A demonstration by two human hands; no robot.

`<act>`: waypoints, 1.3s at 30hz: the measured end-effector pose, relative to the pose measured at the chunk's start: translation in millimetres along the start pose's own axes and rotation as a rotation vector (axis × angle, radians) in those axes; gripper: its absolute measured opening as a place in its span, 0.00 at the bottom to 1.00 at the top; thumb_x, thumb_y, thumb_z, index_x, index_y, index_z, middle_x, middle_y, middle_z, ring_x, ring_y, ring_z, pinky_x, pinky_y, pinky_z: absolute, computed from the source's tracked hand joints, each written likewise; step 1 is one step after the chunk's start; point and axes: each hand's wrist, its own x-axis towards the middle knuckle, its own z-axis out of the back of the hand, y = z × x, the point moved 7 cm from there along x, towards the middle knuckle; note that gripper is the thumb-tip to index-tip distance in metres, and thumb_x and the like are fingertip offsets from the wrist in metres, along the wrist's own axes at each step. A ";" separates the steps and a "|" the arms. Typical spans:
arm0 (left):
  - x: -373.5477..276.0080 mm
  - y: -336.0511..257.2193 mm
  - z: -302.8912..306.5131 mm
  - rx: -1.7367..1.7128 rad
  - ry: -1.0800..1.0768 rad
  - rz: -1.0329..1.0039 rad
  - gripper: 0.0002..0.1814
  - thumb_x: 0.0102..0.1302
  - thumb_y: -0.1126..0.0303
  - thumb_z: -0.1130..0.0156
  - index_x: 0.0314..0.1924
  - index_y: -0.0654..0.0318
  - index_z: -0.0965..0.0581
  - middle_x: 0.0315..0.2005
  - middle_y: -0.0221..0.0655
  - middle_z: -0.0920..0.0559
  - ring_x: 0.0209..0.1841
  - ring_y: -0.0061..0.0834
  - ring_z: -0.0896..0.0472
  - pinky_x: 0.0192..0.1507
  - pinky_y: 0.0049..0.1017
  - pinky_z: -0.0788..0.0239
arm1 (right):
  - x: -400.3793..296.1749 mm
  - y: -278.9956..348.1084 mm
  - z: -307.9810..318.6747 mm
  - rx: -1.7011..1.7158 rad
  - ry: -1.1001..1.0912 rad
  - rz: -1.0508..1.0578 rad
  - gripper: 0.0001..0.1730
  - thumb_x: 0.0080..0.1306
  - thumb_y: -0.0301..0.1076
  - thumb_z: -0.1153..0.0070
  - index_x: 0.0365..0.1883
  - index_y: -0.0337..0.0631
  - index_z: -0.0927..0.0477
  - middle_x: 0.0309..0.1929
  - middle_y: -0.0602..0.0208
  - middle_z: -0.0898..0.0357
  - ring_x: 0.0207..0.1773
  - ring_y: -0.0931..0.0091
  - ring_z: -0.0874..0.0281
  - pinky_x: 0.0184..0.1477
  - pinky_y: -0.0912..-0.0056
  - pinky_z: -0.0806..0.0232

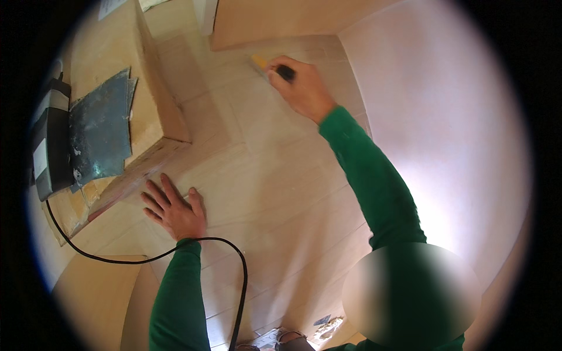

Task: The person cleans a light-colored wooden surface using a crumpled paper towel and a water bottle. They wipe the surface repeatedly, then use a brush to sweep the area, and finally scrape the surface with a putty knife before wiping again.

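My right hand [303, 87] grips a small hand tool [286, 73] with a black and yellow handle. A thin edge of it reaches down to the tiled floor [272, 175], but blur hides its exact kind. My left hand [178, 210] lies palm down on the floor, fingers spread, with nothing in it. Just beyond those fingertips stands a cardboard box [164, 109]. A black cable [243, 272] passes across my left wrist.
On the box lie worn grey-blue sheets [101, 127] beside a black electrical device [59, 145], from which the cable runs. A pale wall [421, 109] rises at right. A brown panel [272, 22] stands ahead; another box-like object [101, 298] is at lower left. Crumpled material [328, 329] lies near my legs.
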 end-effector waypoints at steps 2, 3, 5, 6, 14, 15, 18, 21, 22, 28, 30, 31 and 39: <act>-0.3 1.2 0.0 0.003 0.008 0.004 0.44 0.76 0.39 0.51 0.84 0.50 0.46 0.84 0.51 0.52 0.84 0.65 0.60 0.79 0.64 0.75 | -12.8 -4.1 22.2 0.117 -0.125 0.096 0.13 0.75 0.38 0.39 0.52 0.43 0.13 0.42 0.55 0.10 0.41 0.64 0.13 0.49 0.65 0.23; -0.2 1.8 -0.3 0.002 0.015 0.004 0.44 0.76 0.39 0.51 0.84 0.50 0.46 0.84 0.51 0.52 0.84 0.65 0.60 0.79 0.65 0.75 | -14.9 -24.8 44.5 0.019 -0.216 -0.015 0.12 0.75 0.37 0.40 0.52 0.45 0.13 0.42 0.55 0.10 0.41 0.64 0.13 0.49 0.66 0.23; -0.6 2.2 -0.6 -0.001 0.026 0.002 0.44 0.76 0.39 0.51 0.84 0.50 0.46 0.84 0.52 0.52 0.84 0.66 0.60 0.79 0.65 0.75 | 10.0 -70.1 81.0 -0.148 -0.394 -0.185 0.12 0.75 0.37 0.40 0.53 0.48 0.12 0.44 0.57 0.10 0.45 0.63 0.12 0.51 0.65 0.23; -0.7 2.6 -0.2 -0.007 0.025 0.002 0.44 0.75 0.39 0.51 0.84 0.51 0.46 0.84 0.52 0.52 0.84 0.66 0.60 0.79 0.65 0.75 | 20.0 -89.2 80.1 -0.236 -0.386 -0.260 0.13 0.74 0.37 0.40 0.53 0.48 0.12 0.45 0.54 0.10 0.48 0.60 0.12 0.52 0.61 0.22; -0.2 0.9 0.0 0.009 0.039 0.004 0.45 0.75 0.40 0.51 0.84 0.54 0.46 0.83 0.55 0.52 0.83 0.68 0.60 0.79 0.66 0.73 | -11.1 40.0 -81.8 0.066 -0.116 0.143 0.10 0.64 0.34 0.36 0.43 0.44 0.14 0.41 0.54 0.12 0.43 0.51 0.14 0.49 0.49 0.23; 0.2 0.3 0.6 0.008 0.033 0.004 0.45 0.75 0.40 0.51 0.84 0.54 0.46 0.83 0.55 0.52 0.83 0.68 0.59 0.79 0.66 0.73 | -28.2 82.9 -78.5 0.139 -0.072 0.325 0.08 0.64 0.33 0.36 0.41 0.44 0.15 0.41 0.55 0.13 0.42 0.51 0.14 0.49 0.50 0.23; 0.6 0.3 1.6 0.006 0.032 0.003 0.45 0.75 0.41 0.51 0.84 0.54 0.46 0.83 0.55 0.52 0.83 0.68 0.60 0.79 0.66 0.73 | -39.0 133.8 -43.5 0.283 0.243 0.278 0.06 0.64 0.30 0.38 0.39 0.45 0.15 0.40 0.56 0.14 0.42 0.52 0.14 0.47 0.52 0.23; -1.2 1.6 -0.8 -0.008 0.053 0.018 0.45 0.75 0.41 0.51 0.84 0.54 0.46 0.83 0.54 0.52 0.83 0.67 0.61 0.79 0.66 0.74 | 10.7 114.6 -3.9 0.029 0.160 0.200 0.06 0.65 0.31 0.38 0.40 0.44 0.14 0.40 0.56 0.12 0.41 0.53 0.13 0.47 0.52 0.23; -1.4 0.0 0.6 -0.011 0.026 -0.003 0.45 0.75 0.41 0.51 0.84 0.53 0.46 0.83 0.54 0.52 0.83 0.67 0.61 0.79 0.66 0.74 | 27.6 108.3 -3.0 0.105 0.145 0.227 0.06 0.66 0.32 0.38 0.40 0.44 0.14 0.41 0.56 0.12 0.41 0.54 0.13 0.47 0.52 0.22; 0.3 -0.4 -0.5 -0.011 0.056 0.023 0.45 0.75 0.41 0.51 0.84 0.53 0.46 0.84 0.54 0.53 0.84 0.67 0.62 0.79 0.65 0.76 | -71.5 146.0 -64.8 0.015 0.249 0.447 0.09 0.67 0.34 0.35 0.45 0.44 0.12 0.53 0.54 0.12 0.58 0.54 0.16 0.61 0.56 0.25; 1.0 -1.2 0.4 -0.011 0.060 0.023 0.45 0.75 0.41 0.52 0.84 0.53 0.47 0.84 0.54 0.53 0.84 0.67 0.62 0.79 0.65 0.76 | -137.7 153.0 -51.6 0.129 0.492 0.411 0.09 0.66 0.30 0.34 0.45 0.45 0.12 0.58 0.53 0.14 0.63 0.56 0.18 0.64 0.55 0.27; 1.4 -1.6 0.8 -0.010 0.059 0.023 0.45 0.75 0.41 0.52 0.84 0.53 0.47 0.84 0.54 0.53 0.84 0.67 0.62 0.79 0.65 0.77 | -141.8 132.0 -28.0 0.230 0.459 0.249 0.09 0.66 0.26 0.35 0.45 0.43 0.13 0.58 0.55 0.14 0.64 0.59 0.17 0.64 0.57 0.26; -1.8 -1.1 -0.6 -0.008 0.054 0.009 0.45 0.75 0.41 0.52 0.84 0.54 0.46 0.84 0.55 0.54 0.83 0.68 0.62 0.79 0.66 0.76 | 34.2 -149.0 110.0 -0.082 -0.177 -0.398 0.13 0.72 0.42 0.40 0.41 0.41 0.13 0.31 0.63 0.13 0.33 0.66 0.17 0.42 0.64 0.25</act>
